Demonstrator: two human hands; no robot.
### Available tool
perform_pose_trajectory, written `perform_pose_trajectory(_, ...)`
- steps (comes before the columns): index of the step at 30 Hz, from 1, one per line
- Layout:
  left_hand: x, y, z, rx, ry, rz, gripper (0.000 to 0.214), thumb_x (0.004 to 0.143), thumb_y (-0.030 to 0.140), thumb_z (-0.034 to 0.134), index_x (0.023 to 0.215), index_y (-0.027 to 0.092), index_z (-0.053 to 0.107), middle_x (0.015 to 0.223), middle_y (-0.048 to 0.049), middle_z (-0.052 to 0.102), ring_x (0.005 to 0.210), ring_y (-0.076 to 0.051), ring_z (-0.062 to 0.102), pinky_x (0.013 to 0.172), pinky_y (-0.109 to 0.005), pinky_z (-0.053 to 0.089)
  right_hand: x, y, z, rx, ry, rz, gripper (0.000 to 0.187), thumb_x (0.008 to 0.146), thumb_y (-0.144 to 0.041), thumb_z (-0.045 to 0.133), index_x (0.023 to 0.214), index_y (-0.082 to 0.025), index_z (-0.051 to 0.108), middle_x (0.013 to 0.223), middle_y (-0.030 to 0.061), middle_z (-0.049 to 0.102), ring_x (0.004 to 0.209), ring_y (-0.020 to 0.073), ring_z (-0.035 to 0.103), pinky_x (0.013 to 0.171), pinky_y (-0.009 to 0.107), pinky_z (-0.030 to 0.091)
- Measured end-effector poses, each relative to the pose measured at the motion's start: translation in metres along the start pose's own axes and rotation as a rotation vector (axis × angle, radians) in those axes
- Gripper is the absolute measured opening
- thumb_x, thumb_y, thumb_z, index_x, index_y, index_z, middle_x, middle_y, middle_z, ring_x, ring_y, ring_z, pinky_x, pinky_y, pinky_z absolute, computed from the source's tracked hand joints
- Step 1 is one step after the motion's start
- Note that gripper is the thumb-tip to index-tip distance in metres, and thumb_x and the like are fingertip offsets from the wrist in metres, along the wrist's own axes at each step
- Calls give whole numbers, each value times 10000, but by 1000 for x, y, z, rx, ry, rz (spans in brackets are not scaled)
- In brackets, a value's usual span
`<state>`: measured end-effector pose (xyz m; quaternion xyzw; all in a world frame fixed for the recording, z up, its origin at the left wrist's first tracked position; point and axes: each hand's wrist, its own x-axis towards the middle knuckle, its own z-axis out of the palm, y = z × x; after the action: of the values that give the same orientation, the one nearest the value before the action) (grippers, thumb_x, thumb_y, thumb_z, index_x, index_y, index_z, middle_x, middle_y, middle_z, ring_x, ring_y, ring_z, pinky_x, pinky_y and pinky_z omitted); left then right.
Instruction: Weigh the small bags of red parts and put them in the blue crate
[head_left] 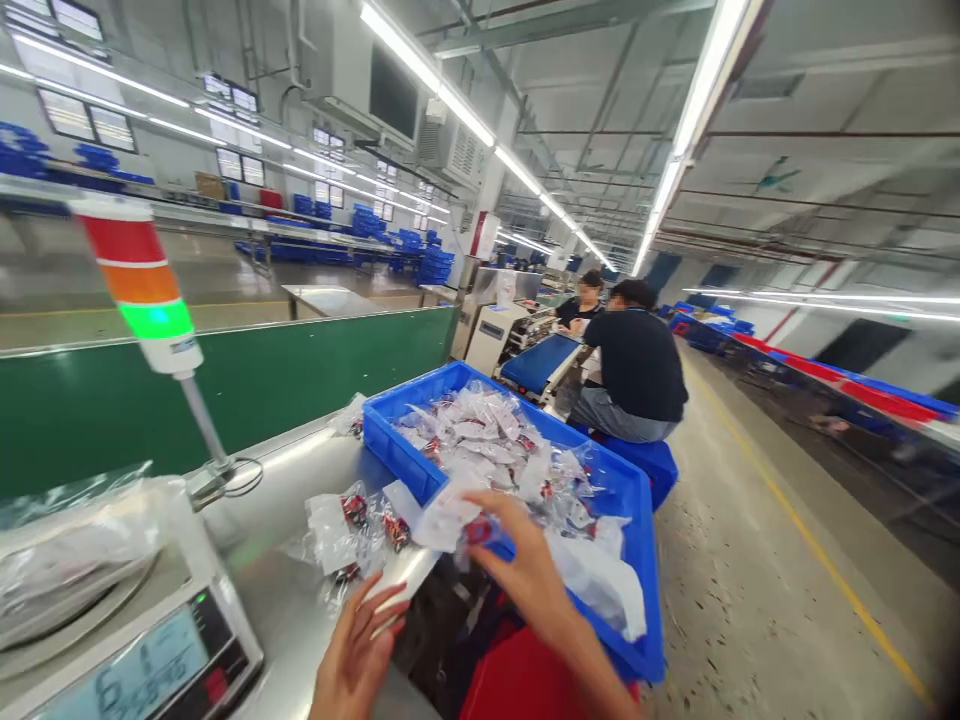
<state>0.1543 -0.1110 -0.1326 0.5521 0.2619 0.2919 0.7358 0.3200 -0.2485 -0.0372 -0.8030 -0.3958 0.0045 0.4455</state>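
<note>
My right hand [525, 565] pinches a clear plastic packet [444, 515] between thumb and fingers, over the near left edge of a blue bin [405, 460]. A white slip and something small and red show inside the packet. Many similar packets [487, 430] lie heaped in the bin. My left hand [360, 640] is open and holds nothing, fingers loosely curved, at the metal table's edge. Just beyond it, a few more packets [334, 530] with white slips and red and dark contents rest on the metal table [281, 585].
At the left stands a digital scale [150, 660] with a bagged load on its pan. Behind it rises a signal light [154, 310], lit green. A green partition [300, 370] runs behind the table. Two people sit ahead near a blue conveyor belt [541, 362].
</note>
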Motion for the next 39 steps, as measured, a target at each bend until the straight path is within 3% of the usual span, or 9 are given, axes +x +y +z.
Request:
perform_pose_trajectory(5,5,26,-15,-111,280,-19,691,669,592,813,1185,180,610,1170,-121,724,1105,-302,689,900,-365,596,-24,-26,92,346,-388,-90,557,816,-269,732,1353,-358,614,1527,39,502,1436,266,430,1182,437,367)
perform_pose_trajectory(9,-12,30,-42,-155,444,-16,712,604,582,855,1103,157,577,911,-68,745,759,-218,713,593,-269,568,-13,-15,113,696,-335,175,716,760,-569,771,1391,-285,586,1496,116,538,1362,315,523,1059,459,503)
perform_pose_trajectory(13,-25,20,-41,-143,476,-20,779,544,672,850,1063,149,595,755,-31,713,581,-178,641,485,-258,500,-12,-13,122,757,-548,428,613,642,-653,825,995,-153,796,972,148,791,935,334,749,792,423,620)
perform_pose_trajectory(15,-27,15,-36,-137,512,-32,768,628,752,749,1084,146,626,837,-69,742,637,-202,669,541,-291,541,-18,-13,125,731,-495,468,540,644,-644,830,835,-139,807,838,135,793,817,311,759,714,391,628)
perform_pose_trajectory(18,-29,8,-30,-57,632,-17,741,749,788,605,1108,143,666,931,-109,764,792,-250,710,699,-330,583,-26,-10,131,761,-356,505,516,613,-639,851,786,-155,806,836,125,798,768,295,760,685,378,637)
perform_pose_trajectory(23,-31,3,-39,66,805,37,669,798,771,563,1043,169,719,1043,-117,756,1066,-284,683,912,-323,554,-30,-4,140,835,-416,537,560,585,-658,860,837,-162,794,836,122,796,765,318,764,696,428,652)
perform_pose_trajectory(30,-40,0,-47,269,926,145,617,821,769,536,891,186,727,854,-91,735,973,-267,687,878,-305,550,-28,-7,141,924,-549,612,620,553,-683,866,913,-184,784,856,111,795,799,308,766,712,412,634)
perform_pose_trajectory(34,-42,6,-43,352,823,137,548,899,709,461,790,211,663,659,-23,641,635,-174,605,661,-235,514,-21,-3,136,843,-601,565,581,568,-679,857,810,-155,788,787,122,783,773,304,748,703,395,618)
perform_pose_trajectory(39,-48,11,-45,404,660,188,524,928,665,453,690,219,592,542,19,497,520,-134,468,568,-222,420,-9,0,123,841,-707,491,689,570,-734,812,1018,-212,793,822,106,784,736,286,735,665,373,596)
